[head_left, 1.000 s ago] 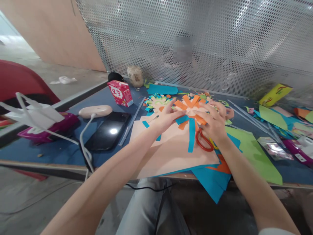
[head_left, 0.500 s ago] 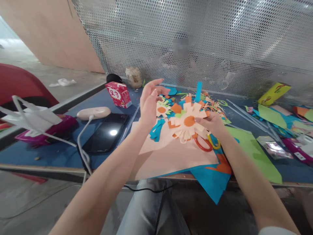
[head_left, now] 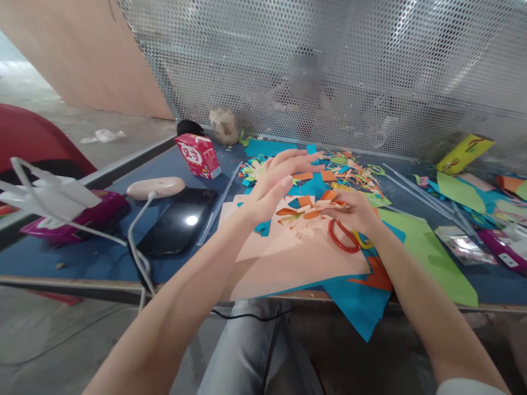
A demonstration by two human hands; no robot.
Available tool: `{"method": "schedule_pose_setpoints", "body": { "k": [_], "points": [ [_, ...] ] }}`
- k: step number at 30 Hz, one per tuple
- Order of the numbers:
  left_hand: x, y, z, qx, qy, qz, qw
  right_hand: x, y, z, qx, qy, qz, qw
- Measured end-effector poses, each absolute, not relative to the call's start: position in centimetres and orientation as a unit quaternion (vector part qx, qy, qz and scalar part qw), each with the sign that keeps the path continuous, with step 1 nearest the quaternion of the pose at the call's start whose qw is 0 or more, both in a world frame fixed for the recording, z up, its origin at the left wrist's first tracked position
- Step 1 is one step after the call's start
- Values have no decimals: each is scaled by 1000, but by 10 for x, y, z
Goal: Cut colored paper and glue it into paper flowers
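Observation:
My right hand (head_left: 356,208) pinches a layered paper flower (head_left: 310,207) in peach and orange, tilted almost edge-on above a peach paper sheet (head_left: 284,263). Flat and stretched out, my left hand (head_left: 282,178) hovers over the left side of the flower with nothing in its grip. Behind that hand a second paper flower (head_left: 253,167) is partly hidden. Scissors with red and yellow handles (head_left: 343,238) lie beside my right hand, their blades out of sight. Blue paper strips (head_left: 263,227) rest on the peach sheet near my left wrist.
Paper scraps (head_left: 349,167) cover the back of the table below a perforated metal panel (head_left: 247,66). At left are a phone (head_left: 179,222), a white cable and a red drink carton (head_left: 200,156). Green paper (head_left: 428,258) and a yellow box (head_left: 465,153) are on the right.
The flower in my right hand has tipped from facing me to nearly edge-on. My left hand has moved right and lower, its fingers now stretched out over the flower.

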State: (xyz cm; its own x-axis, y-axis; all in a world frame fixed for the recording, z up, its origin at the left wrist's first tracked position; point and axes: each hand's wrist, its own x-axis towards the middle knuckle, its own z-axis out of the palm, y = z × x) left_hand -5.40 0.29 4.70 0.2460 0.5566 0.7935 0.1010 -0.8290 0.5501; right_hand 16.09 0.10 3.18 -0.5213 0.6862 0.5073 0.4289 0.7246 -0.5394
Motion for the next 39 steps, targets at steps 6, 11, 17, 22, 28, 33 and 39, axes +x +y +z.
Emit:
{"method": "schedule_pose_setpoints", "body": {
  "k": [6,11,17,22,28,33,39],
  "points": [
    [-56,8,44,776,230,544,223,165,6,31,-277,-878,64,384],
    [-53,8,45,757,251,541,265,167,8,29,-270,-887,14,374],
    [-52,14,39,749,205,524,349,166,9,29,-309,-869,24,387],
    [-54,19,33,752,183,513,371,165,9,30,-320,-863,27,390],
    [-52,9,40,748,181,517,374,167,9,30,-322,-868,34,377],
    [-48,13,41,713,229,585,314,170,9,30,-336,-879,-26,338],
    [-55,39,26,493,514,488,505,176,6,28,-399,-836,-172,337]
  ]
}}
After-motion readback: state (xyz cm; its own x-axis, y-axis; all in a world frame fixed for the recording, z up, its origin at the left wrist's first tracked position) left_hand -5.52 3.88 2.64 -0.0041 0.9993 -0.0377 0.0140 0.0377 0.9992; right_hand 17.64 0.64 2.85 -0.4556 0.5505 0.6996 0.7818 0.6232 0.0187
